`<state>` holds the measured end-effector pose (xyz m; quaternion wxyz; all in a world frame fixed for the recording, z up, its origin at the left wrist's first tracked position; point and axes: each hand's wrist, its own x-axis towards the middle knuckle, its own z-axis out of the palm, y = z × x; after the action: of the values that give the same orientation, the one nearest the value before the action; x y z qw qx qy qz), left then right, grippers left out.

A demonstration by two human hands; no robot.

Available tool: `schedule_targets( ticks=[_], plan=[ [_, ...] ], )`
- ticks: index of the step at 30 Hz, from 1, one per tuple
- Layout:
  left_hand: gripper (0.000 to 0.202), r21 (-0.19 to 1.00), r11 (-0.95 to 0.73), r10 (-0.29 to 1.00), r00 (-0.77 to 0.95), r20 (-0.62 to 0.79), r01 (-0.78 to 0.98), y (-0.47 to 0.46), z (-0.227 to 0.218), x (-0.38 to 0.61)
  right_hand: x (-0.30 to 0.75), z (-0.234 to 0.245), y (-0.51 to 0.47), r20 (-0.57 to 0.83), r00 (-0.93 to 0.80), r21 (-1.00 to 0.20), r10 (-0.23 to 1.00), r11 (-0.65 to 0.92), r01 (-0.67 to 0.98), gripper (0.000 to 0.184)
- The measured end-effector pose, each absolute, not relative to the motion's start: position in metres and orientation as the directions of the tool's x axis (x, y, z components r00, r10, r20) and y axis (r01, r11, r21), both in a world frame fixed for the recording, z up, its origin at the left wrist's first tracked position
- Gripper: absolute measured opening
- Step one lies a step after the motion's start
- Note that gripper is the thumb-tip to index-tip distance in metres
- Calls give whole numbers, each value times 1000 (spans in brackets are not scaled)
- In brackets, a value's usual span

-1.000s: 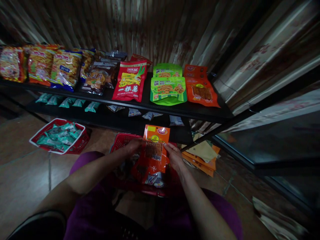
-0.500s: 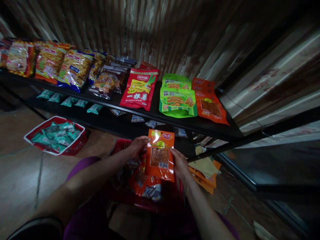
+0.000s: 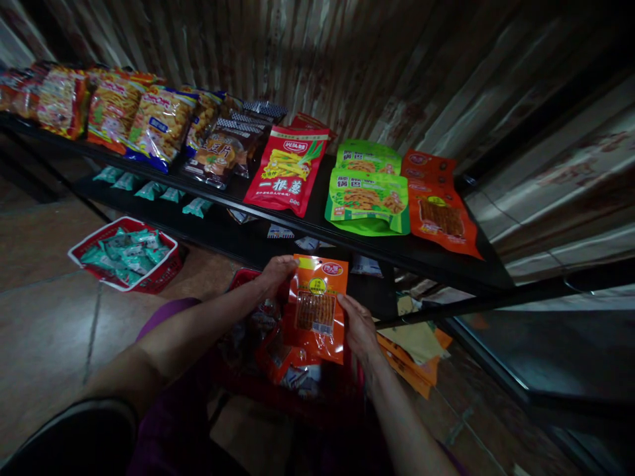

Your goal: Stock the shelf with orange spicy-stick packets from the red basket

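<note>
Between my two hands is an orange snack packet (image 3: 316, 311) with a clear window, its front facing me. My left hand (image 3: 278, 272) pinches its upper left edge. My right hand (image 3: 358, 324) grips the right edge, thumb on the front; the fingers behind are partly hidden. Below the packet sits a red basket (image 3: 297, 391) on my lap area, holding more orange packets (image 3: 274, 354) and small white-and-blue packets (image 3: 300, 378). The packet covers part of the basket.
A black shelf (image 3: 317, 225) bears noodle bags (image 3: 161, 122), a red bag (image 3: 288, 170), green pouches (image 3: 367, 198) and orange packets (image 3: 441, 215). Teal packets (image 3: 151, 190) lie on the lower shelf. Another red basket (image 3: 161, 274) stands on the floor; cardboard (image 3: 414, 344) lies at right.
The view has shifted, so the shelf goods appear a little further right. Both hands keep hold of the orange packet, which stays nearly in place.
</note>
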<state>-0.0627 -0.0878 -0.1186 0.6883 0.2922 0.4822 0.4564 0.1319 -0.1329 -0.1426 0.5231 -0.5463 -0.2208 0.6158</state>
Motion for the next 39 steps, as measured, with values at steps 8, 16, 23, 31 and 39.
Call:
schedule_targets(
  ticks=[8,16,23,31,39],
  plan=[
    [7,839,374,927,176,-330,-396,-87,-115,-62,135,-144,-135,-474,150,-821,867,-374,-432,28],
    [11,775,435,900,192,-392,-458,-88,-112,-61,138,-155,-132,-466,145,-829,873,-374,-415,26],
    [6,781,407,913,181,-367,-474,-89,-125,-62,135,-155,-132,-478,167,-821,863,-370,-435,24],
    [19,787,523,852,223,-474,-327,-105,-134,-58,137,-148,-129,-423,146,-829,894,-316,-462,27],
    [14,808,546,835,227,-502,-221,-113,-128,-52,144,-146,-122,-410,251,-832,877,-248,-496,26]
  ],
)
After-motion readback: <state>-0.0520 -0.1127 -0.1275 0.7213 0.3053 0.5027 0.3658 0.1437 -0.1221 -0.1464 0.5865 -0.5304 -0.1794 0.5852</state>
